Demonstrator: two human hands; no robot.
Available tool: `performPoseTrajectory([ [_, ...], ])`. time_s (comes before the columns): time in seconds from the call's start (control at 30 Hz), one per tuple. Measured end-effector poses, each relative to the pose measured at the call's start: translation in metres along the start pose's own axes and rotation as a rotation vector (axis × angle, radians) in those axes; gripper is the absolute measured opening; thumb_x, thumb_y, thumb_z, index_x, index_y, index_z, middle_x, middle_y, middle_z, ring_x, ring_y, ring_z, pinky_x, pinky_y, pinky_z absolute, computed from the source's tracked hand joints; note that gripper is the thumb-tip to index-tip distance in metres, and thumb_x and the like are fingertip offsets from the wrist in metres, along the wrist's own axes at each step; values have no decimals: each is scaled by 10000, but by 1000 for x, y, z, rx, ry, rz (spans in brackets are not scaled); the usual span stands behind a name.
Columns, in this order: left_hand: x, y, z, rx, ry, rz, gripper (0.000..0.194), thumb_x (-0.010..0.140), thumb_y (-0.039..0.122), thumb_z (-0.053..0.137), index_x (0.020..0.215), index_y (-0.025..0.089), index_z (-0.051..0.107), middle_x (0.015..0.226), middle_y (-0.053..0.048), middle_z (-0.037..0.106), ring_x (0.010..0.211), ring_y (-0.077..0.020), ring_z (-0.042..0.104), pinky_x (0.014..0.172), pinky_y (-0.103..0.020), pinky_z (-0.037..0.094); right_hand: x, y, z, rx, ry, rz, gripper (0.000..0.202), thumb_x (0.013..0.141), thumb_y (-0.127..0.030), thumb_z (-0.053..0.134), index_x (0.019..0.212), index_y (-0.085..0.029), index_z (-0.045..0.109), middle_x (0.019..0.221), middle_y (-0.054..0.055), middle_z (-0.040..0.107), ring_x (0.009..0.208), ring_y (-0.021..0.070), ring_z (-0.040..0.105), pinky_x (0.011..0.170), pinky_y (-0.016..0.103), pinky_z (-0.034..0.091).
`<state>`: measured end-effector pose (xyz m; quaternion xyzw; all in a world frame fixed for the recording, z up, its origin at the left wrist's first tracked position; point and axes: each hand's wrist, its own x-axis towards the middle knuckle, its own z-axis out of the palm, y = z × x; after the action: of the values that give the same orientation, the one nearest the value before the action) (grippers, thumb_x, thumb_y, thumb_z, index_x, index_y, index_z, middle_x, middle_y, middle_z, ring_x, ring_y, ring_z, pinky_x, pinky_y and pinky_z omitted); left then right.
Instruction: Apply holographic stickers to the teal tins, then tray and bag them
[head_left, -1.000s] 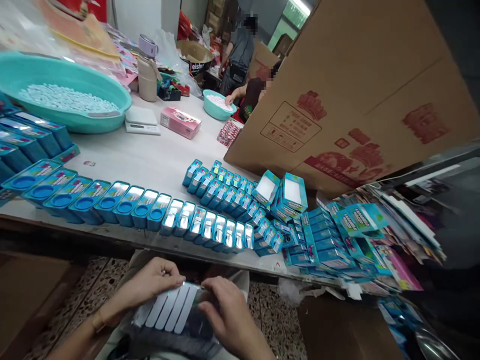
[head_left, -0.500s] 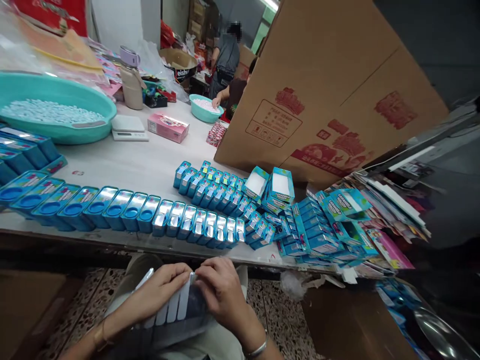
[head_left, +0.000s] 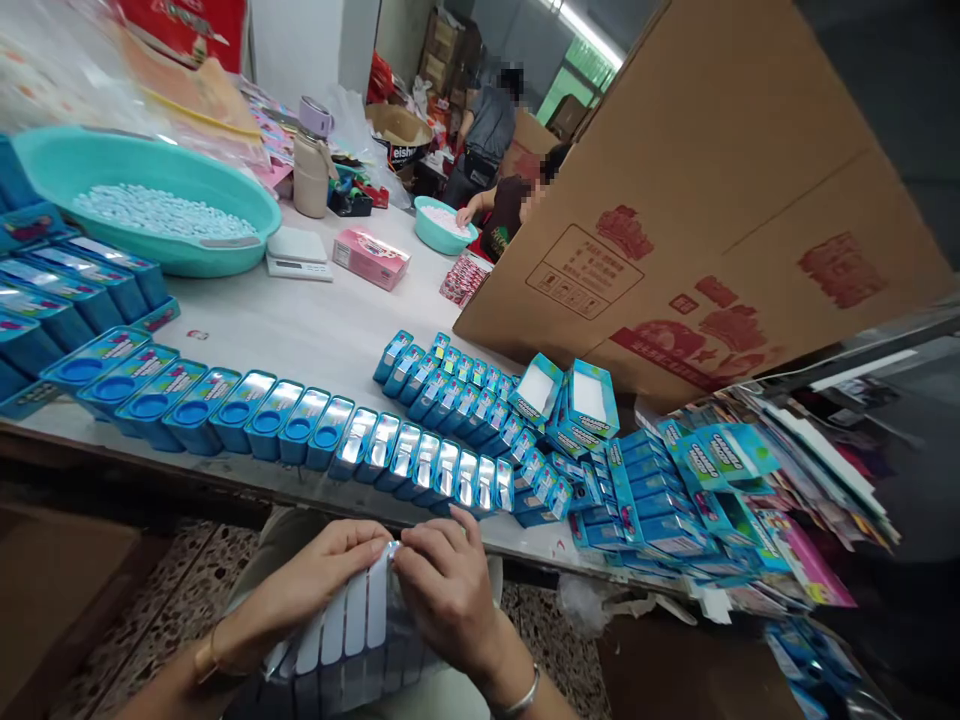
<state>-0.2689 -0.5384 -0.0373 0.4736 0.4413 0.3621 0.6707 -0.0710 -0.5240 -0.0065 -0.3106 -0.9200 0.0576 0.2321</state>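
Observation:
On my lap lies a clear sheet of pale, round-ended sticker strips (head_left: 356,620), set side by side. My left hand (head_left: 326,572) is closed on the sheet's upper edge, thumb and fingers pinched near the end of one strip. Opposite it, my right hand (head_left: 454,590) pinches at the same strip's tip, one finger raised; its fingertips are partly hidden. Just beyond my hands, a row of blue boxes stands along the table's front edge. Boxes at the left (head_left: 154,405) show round recesses on top; boxes at the right (head_left: 426,460) have shiny silver tops.
More blue boxes (head_left: 457,400) stand behind the row, beside stacked display cartons (head_left: 589,395). A large cardboard box (head_left: 675,200) leans at the right. Farther back are a turquoise basin (head_left: 225,260), a scale (head_left: 298,255), a pink box (head_left: 371,258) and a co-worker's hand (head_left: 465,214).
The view has swung left and up a little. More of the sheet shows, and my right hand's raised finger has lifted. Both hands stay at the sheet's upper edge.

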Motion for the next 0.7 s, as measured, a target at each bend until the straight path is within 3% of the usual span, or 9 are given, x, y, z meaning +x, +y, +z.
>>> performPoseTrajectory([
  [0.07,4,-8,-6,52,60,38,351,874,458,543,817,160,720,803,-39,678,773,-200,592,719,-271,465,11,-3,1,84,-7,46,128,947,-147,512,1002,-240,581,1039,28,711,978,207,615,1048,459,305],
  [0.2,12,-38,-30,354,520,158,308,801,312,599,1054,172,705,881,-39,647,848,-224,605,777,-301,461,50,-9,-8,218,-70,100,117,960,-163,449,906,-219,536,941,56,657,915,209,580,882,387,401],
  [0.23,12,-45,-37,413,578,171,319,797,299,604,1075,176,701,875,-35,640,842,-224,606,775,-303,459,64,-10,-12,244,-91,113,127,968,-177,445,887,-219,533,898,51,640,882,205,570,828,361,408],
  [0.37,-2,-52,-59,307,475,168,375,887,438,565,1128,183,696,727,-4,640,716,-201,606,711,-287,462,122,-6,-18,390,-223,117,146,991,-217,492,854,-221,541,835,2,615,813,162,557,745,285,401],
  [0.47,-13,-43,-64,63,450,204,689,955,645,301,1267,126,631,586,1,613,602,-194,577,642,-287,449,154,3,-3,503,-315,117,161,987,-223,510,830,-216,547,811,-22,605,771,139,556,705,252,406],
  [0.53,-15,-36,-65,-26,445,240,876,908,764,192,1245,91,640,523,-1,592,541,-186,543,611,-288,439,167,10,12,574,-351,161,175,987,-233,507,818,-212,546,773,-34,594,733,132,557,674,240,409],
  [0.6,-13,-29,-64,-50,451,231,891,843,837,276,1089,97,707,467,11,550,481,-163,494,555,-272,413,174,15,26,615,-372,219,166,990,-245,499,835,-211,551,736,-43,593,682,127,559,644,238,405],
  [0.7,-4,-22,-64,-61,528,117,676,803,780,508,819,137,721,428,53,452,407,-110,375,434,-231,288,178,19,39,574,-359,279,142,988,-252,505,863,-215,560,702,-45,594,635,130,547,615,246,392],
])
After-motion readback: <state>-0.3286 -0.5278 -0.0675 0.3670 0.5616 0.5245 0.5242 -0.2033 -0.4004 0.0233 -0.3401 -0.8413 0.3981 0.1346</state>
